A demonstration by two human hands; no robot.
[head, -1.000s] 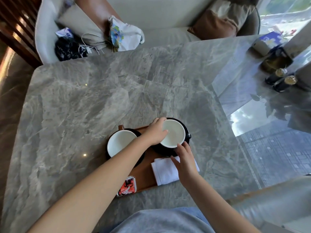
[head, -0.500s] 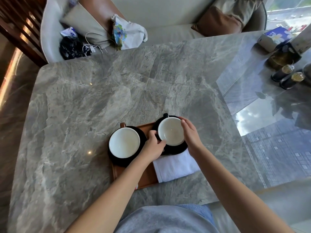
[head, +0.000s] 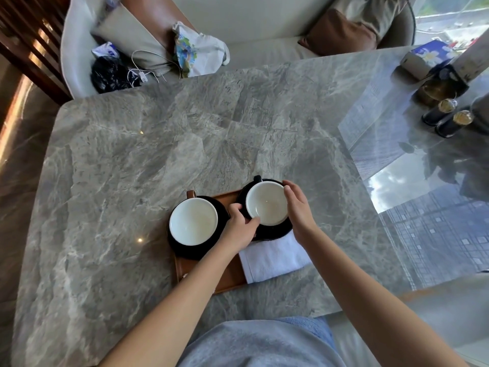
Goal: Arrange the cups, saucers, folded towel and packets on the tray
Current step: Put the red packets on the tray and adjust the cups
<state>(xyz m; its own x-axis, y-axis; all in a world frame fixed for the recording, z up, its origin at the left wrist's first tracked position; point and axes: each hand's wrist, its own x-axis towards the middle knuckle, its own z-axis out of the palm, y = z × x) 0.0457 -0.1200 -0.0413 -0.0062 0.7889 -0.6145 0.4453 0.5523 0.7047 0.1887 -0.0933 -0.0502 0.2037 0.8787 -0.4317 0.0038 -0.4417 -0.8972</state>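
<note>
A brown tray [head: 230, 279] lies near the table's front edge. On its left stands a cup [head: 193, 221], white inside, on a black saucer [head: 185, 250]. To the right a second cup [head: 266, 203] sits on its own black saucer [head: 275, 231]. My left hand [head: 239, 229] grips this cup's near-left rim. My right hand [head: 299, 207] holds its right side. A folded white towel [head: 272, 258] lies under the saucer's near edge at the tray's right. My left forearm hides the packets.
The grey marble table [head: 132, 160] reaches left and back. Two small dark bottles [head: 447, 117] and a tissue box [head: 423, 58] stand at the far right. A sofa [head: 254, 22] with bags and cushions lies behind the table.
Both hands shifted around the right cup: the left came to its near-left rim, the right went from the near edge to its right side. The cup and saucer sit farther back on the tray.
</note>
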